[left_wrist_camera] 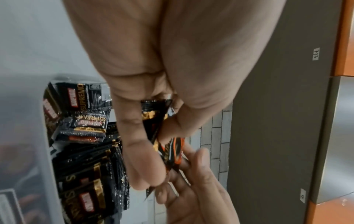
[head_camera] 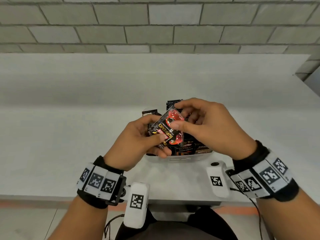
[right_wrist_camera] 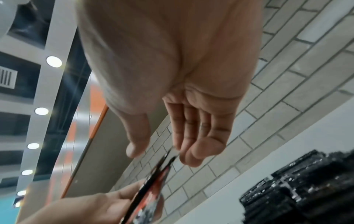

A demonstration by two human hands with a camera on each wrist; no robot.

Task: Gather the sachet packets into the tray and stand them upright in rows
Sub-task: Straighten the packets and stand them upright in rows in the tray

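Pinching one sachet (head_camera: 168,129) between thumb and fingers, the left hand (head_camera: 138,144) holds it above the tray (head_camera: 180,159); the right hand (head_camera: 206,125) grips its far edge, more sachets (head_camera: 187,148) standing below on the desk (head_camera: 69,118).

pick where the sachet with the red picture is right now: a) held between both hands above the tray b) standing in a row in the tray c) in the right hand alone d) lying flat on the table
a: the left hand and right hand both pinch the sachet above the tray.
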